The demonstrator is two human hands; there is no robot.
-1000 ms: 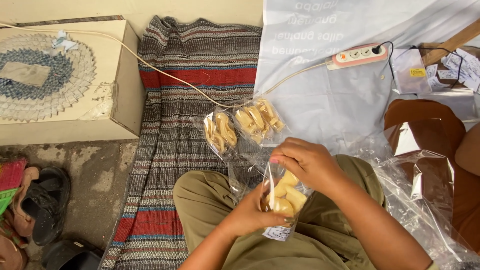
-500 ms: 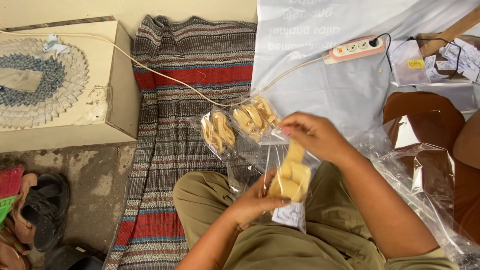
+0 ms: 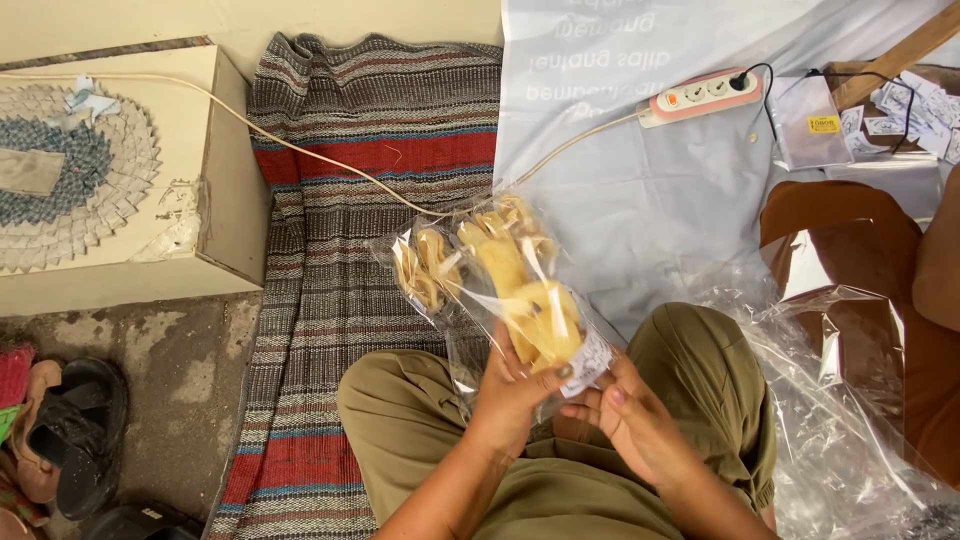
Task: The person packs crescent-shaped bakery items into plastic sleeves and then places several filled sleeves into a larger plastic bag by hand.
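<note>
Pinching the clear snack bag (image 3: 535, 320) at its lower end, left hand (image 3: 510, 395) and right hand (image 3: 640, 425) both closed

I see a clear plastic bag (image 3: 535, 315) of yellow chips over the lap, with a white label (image 3: 588, 362) at its lower end. Two more filled bags (image 3: 430, 265) lie on the striped rug just behind. A small clear packet with a yellow sticker (image 3: 823, 124) rests near the power strip.
</note>
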